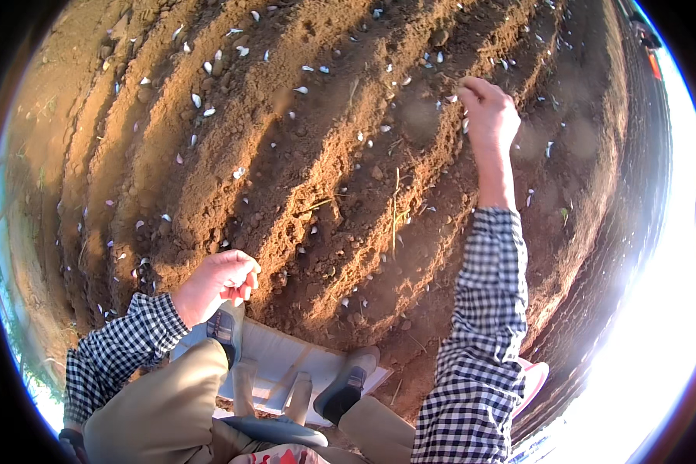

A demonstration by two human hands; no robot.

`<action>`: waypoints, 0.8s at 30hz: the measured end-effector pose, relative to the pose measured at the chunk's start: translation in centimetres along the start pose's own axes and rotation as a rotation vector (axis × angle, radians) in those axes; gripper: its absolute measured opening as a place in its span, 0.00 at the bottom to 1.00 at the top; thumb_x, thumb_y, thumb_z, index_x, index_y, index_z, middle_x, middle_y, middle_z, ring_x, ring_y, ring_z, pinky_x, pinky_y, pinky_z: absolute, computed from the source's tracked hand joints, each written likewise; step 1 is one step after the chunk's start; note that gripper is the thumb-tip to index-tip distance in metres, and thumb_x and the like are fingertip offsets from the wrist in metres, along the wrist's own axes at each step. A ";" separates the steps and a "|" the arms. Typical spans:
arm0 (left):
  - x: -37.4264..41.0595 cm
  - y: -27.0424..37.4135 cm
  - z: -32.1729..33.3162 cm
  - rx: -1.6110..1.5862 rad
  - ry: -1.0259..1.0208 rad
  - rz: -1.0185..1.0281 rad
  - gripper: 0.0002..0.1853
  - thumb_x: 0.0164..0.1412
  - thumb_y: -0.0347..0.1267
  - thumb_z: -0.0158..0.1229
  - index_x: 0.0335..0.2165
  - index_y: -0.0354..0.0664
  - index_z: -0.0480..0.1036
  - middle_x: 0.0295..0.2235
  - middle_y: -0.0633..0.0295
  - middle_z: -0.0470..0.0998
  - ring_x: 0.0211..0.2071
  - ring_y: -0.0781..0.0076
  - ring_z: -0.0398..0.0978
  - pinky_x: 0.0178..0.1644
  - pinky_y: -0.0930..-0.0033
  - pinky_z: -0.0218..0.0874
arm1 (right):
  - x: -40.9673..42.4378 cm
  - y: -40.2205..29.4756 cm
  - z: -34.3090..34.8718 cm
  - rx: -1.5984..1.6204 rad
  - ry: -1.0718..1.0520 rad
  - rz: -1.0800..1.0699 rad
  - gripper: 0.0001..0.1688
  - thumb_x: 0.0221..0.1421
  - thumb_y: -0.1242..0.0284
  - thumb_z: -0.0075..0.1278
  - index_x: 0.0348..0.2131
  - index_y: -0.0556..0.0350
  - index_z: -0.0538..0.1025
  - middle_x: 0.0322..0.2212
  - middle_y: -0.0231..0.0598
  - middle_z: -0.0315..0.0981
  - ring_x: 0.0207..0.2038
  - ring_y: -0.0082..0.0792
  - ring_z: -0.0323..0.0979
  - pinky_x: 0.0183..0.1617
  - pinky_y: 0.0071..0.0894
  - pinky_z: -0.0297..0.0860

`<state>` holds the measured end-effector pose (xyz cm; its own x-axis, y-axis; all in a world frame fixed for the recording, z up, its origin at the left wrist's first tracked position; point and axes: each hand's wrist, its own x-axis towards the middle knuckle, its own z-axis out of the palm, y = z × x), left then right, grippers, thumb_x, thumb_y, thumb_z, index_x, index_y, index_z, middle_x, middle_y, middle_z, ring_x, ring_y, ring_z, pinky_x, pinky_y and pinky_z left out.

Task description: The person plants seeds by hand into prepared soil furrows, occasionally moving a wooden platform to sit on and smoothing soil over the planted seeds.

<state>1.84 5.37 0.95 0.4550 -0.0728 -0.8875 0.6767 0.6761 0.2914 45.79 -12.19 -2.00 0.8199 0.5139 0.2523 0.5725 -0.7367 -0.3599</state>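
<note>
Out to the upper right, my right hand (490, 116) reaches over a soil ridge (440, 142), its thumb and fingers drawn together. A pale garlic clove (452, 98) shows right by the fingertips; whether they grip it or it lies on the soil, I cannot tell. Another clove (465, 125) lies just below, partly against the hand. Lower left, my left hand (217, 287) hovers above my shoe with its fingers curled in. The inside of that palm is hidden. Many whitish cloves, such as one (196, 100) at upper left, lie along the furrows.
My shoes (348, 377) rest on a pale flat sheet (278, 348) at the bed's near edge. A low stool (275, 430) stands between my legs. Part of a pink rim (533, 383) shows behind my right sleeve. Dry stalks (394, 214) lie on the ridged soil.
</note>
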 end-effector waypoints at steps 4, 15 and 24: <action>-0.2 0.0 0.2 0.003 0.006 -0.015 0.09 0.68 0.33 0.51 0.36 0.39 0.73 0.27 0.64 0.76 0.24 0.78 0.73 0.25 0.78 0.64 | -2.3 3.5 -4.0 0.288 -0.030 0.336 0.11 0.49 0.67 0.62 0.36 0.44 0.85 0.29 0.30 0.79 0.31 0.22 0.73 0.38 0.23 0.69; -0.4 0.2 0.7 0.082 0.034 -0.067 0.09 0.68 0.33 0.49 0.36 0.39 0.73 0.28 0.64 0.76 0.26 0.76 0.74 0.29 0.75 0.65 | -9.6 4.4 -0.4 -0.094 0.048 0.092 0.05 0.46 0.67 0.63 0.27 0.46 0.84 0.23 0.30 0.79 0.26 0.33 0.71 0.40 0.35 0.67; -0.5 0.0 0.6 0.052 0.047 -0.075 0.10 0.68 0.32 0.49 0.35 0.38 0.73 0.28 0.63 0.75 0.26 0.75 0.73 0.28 0.74 0.64 | -8.8 4.6 2.2 -0.219 0.045 -0.005 0.03 0.49 0.66 0.61 0.28 0.39 0.82 0.28 0.23 0.76 0.37 0.31 0.70 0.47 0.38 0.60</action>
<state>1.95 5.00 1.57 0.3748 -0.0861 -0.9231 0.7375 0.6310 0.2406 41.20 -19.18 -7.87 0.8132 0.5016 0.2950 0.5589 -0.8145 -0.1556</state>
